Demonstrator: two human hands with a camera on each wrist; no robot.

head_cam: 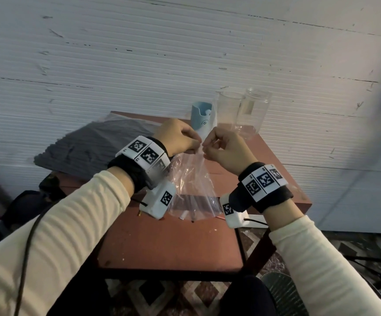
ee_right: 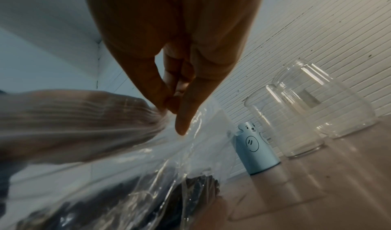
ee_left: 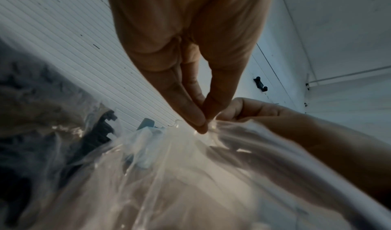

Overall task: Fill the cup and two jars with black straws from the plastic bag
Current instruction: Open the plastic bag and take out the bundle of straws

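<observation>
From the head view, the plastic bag (head_cam: 191,179) is held above the worktop (head_cam: 173,242), its top pinched by the left hand (head_cam: 178,135) and right hand (head_cam: 223,149); each grip is narrow.

In the left wrist view, thin film is pinched by fingertips (ee_left: 201,124); it could slip or tear.

In the right wrist view, the cup (ee_right: 256,150) and jars (ee_right: 296,123) stand near; a jerk could topple them.

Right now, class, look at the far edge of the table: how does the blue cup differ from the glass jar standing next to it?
The blue cup is opaque; the glass jar is see-through. The cup bears a drawn face; the jar is plain. The cup is shorter than the jar. The cup's rim has a notch; the jar's rim runs even. Both stand upright on the table, and no straws show in either.
</observation>
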